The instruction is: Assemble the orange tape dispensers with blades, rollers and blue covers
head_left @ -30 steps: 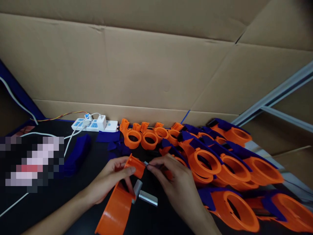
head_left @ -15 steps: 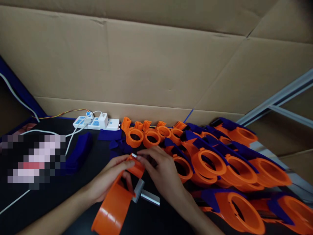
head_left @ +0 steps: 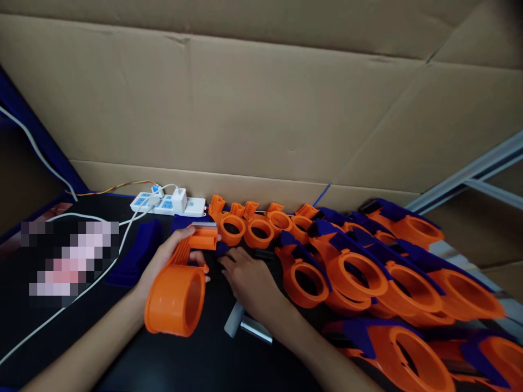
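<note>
My left hand (head_left: pixel 169 257) is closed around an orange plastic tape-dispenser body (head_left: pixel 180 283), holding it up with its round drum toward me and its toothed metal blade end (head_left: pixel 203 225) pointing away. My right hand (head_left: pixel 249 280) rests palm down on the black table just to the right of it, fingers reaching toward small dark blue pieces (head_left: pixel 223 249); whether they pinch anything is hidden. Two silvery metal pieces (head_left: pixel 247 325) lie beneath my right wrist.
A row of orange ring parts (head_left: pixel 257 228) lines the back. Many orange-and-blue dispensers (head_left: pixel 392 272) crowd the right side. A white power strip (head_left: pixel 167 204) with cables sits back left, blue parts (head_left: pixel 139 250) beside it. Cardboard walls (head_left: pixel 261 109) stand behind.
My left hand lifted and turned the orange body leftward, blade end now pointing away. My right hand let go of it and dropped to the table near the blue pieces.
</note>
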`<state>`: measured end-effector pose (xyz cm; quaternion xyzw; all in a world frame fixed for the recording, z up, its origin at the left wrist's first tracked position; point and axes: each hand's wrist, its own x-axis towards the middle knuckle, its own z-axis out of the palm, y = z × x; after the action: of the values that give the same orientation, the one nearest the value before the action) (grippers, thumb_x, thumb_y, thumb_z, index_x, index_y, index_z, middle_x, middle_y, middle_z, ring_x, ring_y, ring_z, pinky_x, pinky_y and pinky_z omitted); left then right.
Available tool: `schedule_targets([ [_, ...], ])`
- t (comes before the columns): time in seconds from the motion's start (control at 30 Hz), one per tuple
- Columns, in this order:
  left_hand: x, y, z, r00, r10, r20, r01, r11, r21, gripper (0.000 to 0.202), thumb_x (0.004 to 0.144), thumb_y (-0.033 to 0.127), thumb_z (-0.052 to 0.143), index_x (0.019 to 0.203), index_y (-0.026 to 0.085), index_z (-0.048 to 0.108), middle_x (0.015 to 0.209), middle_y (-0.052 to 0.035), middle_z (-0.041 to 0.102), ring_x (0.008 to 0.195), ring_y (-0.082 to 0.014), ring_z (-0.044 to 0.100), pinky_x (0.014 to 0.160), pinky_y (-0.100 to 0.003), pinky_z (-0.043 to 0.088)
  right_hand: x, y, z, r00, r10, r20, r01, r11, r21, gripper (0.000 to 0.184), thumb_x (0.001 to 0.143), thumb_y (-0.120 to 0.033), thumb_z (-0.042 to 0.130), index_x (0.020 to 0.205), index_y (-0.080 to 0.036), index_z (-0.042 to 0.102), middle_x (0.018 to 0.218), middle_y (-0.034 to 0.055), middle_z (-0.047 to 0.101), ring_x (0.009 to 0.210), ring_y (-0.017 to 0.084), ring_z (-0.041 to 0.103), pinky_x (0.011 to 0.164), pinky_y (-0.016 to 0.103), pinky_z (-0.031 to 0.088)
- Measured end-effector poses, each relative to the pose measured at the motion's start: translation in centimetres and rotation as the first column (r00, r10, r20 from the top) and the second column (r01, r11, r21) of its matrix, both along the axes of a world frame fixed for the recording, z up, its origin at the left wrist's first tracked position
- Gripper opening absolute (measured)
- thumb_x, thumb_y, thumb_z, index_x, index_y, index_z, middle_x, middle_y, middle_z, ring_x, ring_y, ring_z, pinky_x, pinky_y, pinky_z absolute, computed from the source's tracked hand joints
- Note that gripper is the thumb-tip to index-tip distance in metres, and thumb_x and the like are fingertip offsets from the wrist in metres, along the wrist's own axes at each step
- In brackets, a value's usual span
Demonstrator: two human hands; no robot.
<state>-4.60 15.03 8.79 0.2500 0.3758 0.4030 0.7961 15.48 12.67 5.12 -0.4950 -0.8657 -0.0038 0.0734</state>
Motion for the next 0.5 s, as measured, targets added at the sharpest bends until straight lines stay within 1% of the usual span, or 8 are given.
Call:
schedule_targets([
  [0.07, 0.0, -0.1, 0.1, 1.000, 0.013, -0.027, -0.013, 1.000, 0.000, 0.034, 0.086, 0.043, 0.065, 0.106, 0.016, 0.068, 0.060, -0.0022, 0.066, 0.052, -0.0194, 0.067, 0.060, -0.038, 0.063, 0.3, -0.1, 0.2, 1.000, 0.000, -0.018, 0.000, 1.000, 0.003, 0.024, 0.096, -0.015, 0.054, 0.118, -0.020, 0.063, 0.110, 0.0087, 0.064, 0.107, 0.022, 0.061, 0.078, 0.031, 0.054],
  [0.13, -0.2, -0.1, 0.3, 0.999, 0.034, -0.041, -0.033, 0.999, 0.015, 0.033, 0.087, 0.043, 0.064, 0.106, 0.016, 0.067, 0.059, -0.0018, 0.065, 0.051, -0.0195, 0.066, 0.059, -0.038, 0.063, 0.4, -0.2, 0.5, 0.999, 0.015, -0.044, -0.015, 1.000, 0.006, 0.022, 0.099, -0.016, 0.050, 0.116, -0.019, 0.063, 0.110, 0.0079, 0.064, 0.106, 0.021, 0.061, 0.080, 0.031, 0.054],
  [0.2, -0.7, 0.1, 0.5, 0.999, 0.042, -0.017, -0.041, 0.998, 0.039, 0.034, 0.088, 0.043, 0.062, 0.106, 0.015, 0.067, 0.059, -0.0016, 0.065, 0.049, -0.0187, 0.065, 0.057, -0.037, 0.063, 0.0, -0.4, 0.8, 0.995, 0.076, -0.062, -0.076, 0.997, -0.003, 0.022, 0.101, -0.019, 0.048, 0.116, -0.020, 0.064, 0.108, 0.0072, 0.064, 0.105, 0.020, 0.060, 0.081, 0.031, 0.053],
  [0.27, -1.2, 0.4, 0.6, 0.999, 0.036, 0.037, -0.038, 0.998, 0.059, 0.034, 0.089, 0.043, 0.060, 0.107, 0.015, 0.068, 0.061, -0.0019, 0.065, 0.050, -0.0181, 0.065, 0.058, -0.035, 0.063, -0.7, -0.7, 0.9, 0.987, 0.148, -0.068, -0.148, 0.989, -0.006, 0.025, 0.102, -0.021, 0.047, 0.122, -0.021, 0.062, 0.109, 0.0066, 0.064, 0.105, 0.019, 0.059, 0.081, 0.030, 0.053],
  [0.33, -1.6, 0.7, 0.5, 0.996, 0.025, 0.089, -0.032, 0.997, 0.073, 0.035, 0.090, 0.044, 0.058, 0.107, 0.016, 0.068, 0.063, -0.0022, 0.066, 0.051, -0.0177, 0.066, 0.059, -0.034, 0.063, -1.5, -1.0, 1.0, 0.980, 0.188, -0.058, -0.188, 0.982, 0.008, 0.029, 0.102, -0.023, 0.047, 0.129, -0.022, 0.058, 0.110, 0.0064, 0.063, 0.106, 0.020, 0.058, 0.083, 0.031, 0.053],
  [0.4, -1.7, 0.8, 0.4, 0.993, 0.015, 0.119, -0.026, 0.996, 0.086, 0.037, 0.090, 0.046, 0.057, 0.108, 0.016, 0.069, 0.063, -0.0021, 0.066, 0.050, -0.0171, 0.065, 0.058, -0.032, 0.062, -2.1, -1.1, 1.1, 0.982, 0.183, -0.037, -0.182, 0.983, 0.030, 0.030, 0.102, -0.023, 0.047, 0.130, -0.022, 0.058, 0.112, 0.0064, 0.063, 0.107, 0.020, 0.058, 0.083, 0.032, 0.054],
  [0.47, -1.7, 0.7, 0.4, 0.992, 0.011, 0.127, -0.024, 0.994, 0.105, 0.039, 0.089, 0.046, 0.057, 0.111, 0.016, 0.069, 0.063, -0.0017, 0.065, 0.049, -0.0163, 0.064, 0.057, -0.031, 0.062, -2.1, -1.3, 1.4, 0.992, 0.123, 0.000, -0.123, 0.991, 0.047, 0.023, 0.100, -0.020, 0.049, 0.118, -0.021, 0.063, 0.109, 0.0066, 0.064, 0.106, 0.021, 0.058, 0.080, 0.032, 0.054],
  [0.5, -1.7, 0.6, 0.4, 0.992, 0.010, 0.127, -0.024, 0.993, 0.112, 0.039, 0.089, 0.046, 0.058, 0.113, 0.017, 0.068, 0.063, -0.0016, 0.065, 0.049, -0.0159, 0.063, 0.057, -0.031, 0.062, -1.9, -1.4, 1.6, 0.998, 0.061, 0.028, -0.062, 0.996, 0.059, 0.019, 0.099, -0.018, 0.050, 0.110, -0.020, 0.065, 0.106, 0.0070, 0.064, 0.105, 0.022, 0.058, 0.077, 0.031, 0.054],
])
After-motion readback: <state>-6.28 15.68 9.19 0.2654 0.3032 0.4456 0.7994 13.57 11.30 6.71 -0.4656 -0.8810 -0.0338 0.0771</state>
